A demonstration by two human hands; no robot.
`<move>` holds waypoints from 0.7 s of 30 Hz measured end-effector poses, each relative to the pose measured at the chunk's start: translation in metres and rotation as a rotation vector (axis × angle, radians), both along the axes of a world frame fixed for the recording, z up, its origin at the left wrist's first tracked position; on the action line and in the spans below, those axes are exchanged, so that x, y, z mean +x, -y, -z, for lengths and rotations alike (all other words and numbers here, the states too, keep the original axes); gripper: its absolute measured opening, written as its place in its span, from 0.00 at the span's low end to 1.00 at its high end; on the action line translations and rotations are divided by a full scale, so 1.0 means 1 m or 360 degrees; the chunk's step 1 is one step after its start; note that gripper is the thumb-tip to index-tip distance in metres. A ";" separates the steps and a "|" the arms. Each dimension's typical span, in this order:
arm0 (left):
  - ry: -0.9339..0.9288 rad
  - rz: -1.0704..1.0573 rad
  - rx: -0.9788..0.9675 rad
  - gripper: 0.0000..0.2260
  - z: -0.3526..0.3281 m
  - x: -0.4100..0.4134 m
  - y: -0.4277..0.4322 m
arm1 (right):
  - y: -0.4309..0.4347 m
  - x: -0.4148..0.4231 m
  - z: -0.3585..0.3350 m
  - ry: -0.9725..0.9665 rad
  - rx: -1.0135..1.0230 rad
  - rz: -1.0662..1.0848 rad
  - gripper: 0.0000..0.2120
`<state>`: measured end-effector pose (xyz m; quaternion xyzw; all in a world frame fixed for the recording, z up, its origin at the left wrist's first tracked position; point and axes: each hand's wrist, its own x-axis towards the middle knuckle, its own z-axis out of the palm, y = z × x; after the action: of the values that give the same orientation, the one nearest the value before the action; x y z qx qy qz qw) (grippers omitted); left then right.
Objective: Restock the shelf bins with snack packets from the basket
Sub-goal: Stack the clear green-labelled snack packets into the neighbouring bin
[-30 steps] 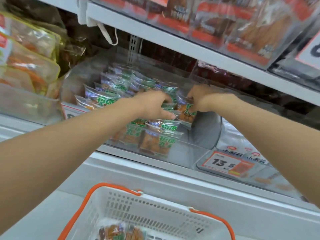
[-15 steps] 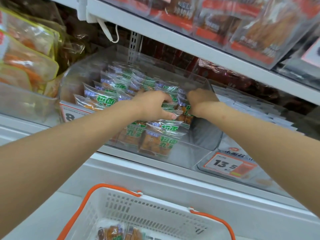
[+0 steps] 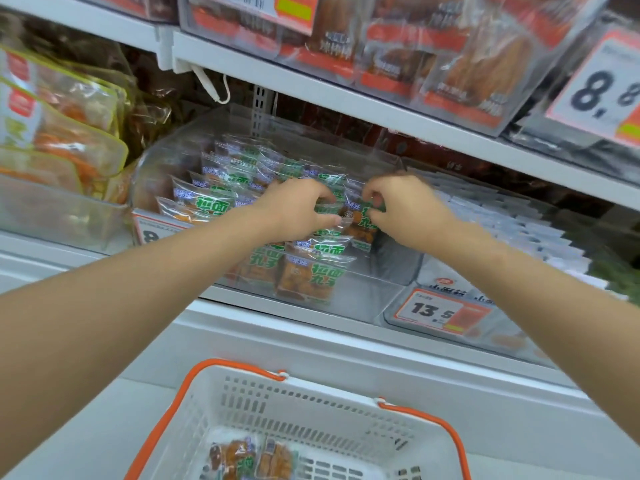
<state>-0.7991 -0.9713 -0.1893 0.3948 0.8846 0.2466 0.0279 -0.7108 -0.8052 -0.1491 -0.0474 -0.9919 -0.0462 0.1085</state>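
Note:
A clear plastic shelf bin [image 3: 353, 299] holds several rows of small snack packets [image 3: 306, 277] with green print and brown contents. Both my hands are inside the bin near its right side. My left hand [image 3: 298, 207] has its fingers curled round a packet's top edge. My right hand [image 3: 398, 206] pinches the top of a neighbouring packet [image 3: 360, 226] standing upright in the row. Below, a white basket [image 3: 311, 414] with orange handles holds a few more packets [image 3: 249, 459] of the same kind.
An upper shelf [image 3: 346, 95] with bins of red-labelled packs hangs close above my hands. To the left stands a bin of yellow-edged bags [image 3: 62, 133]. On the right lies a bin of white packets [image 3: 502, 223] behind a 13.5 price tag [image 3: 433, 311].
My right hand has shifted slightly left and its fingers have closed on a packet top. My left hand has stayed on the packets. The camera view has tilted up a little.

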 end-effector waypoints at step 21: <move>0.0550 0.0009 -0.0910 0.07 0.213 0.139 0.076 | 0.066 0.202 0.251 0.0951 -0.0453 -0.0008 0.10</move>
<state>-0.6598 -1.0471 -0.4021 0.3259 0.8990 0.0515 0.2879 -0.5088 -0.8715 -0.3999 -0.0439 -0.9765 0.0814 -0.1949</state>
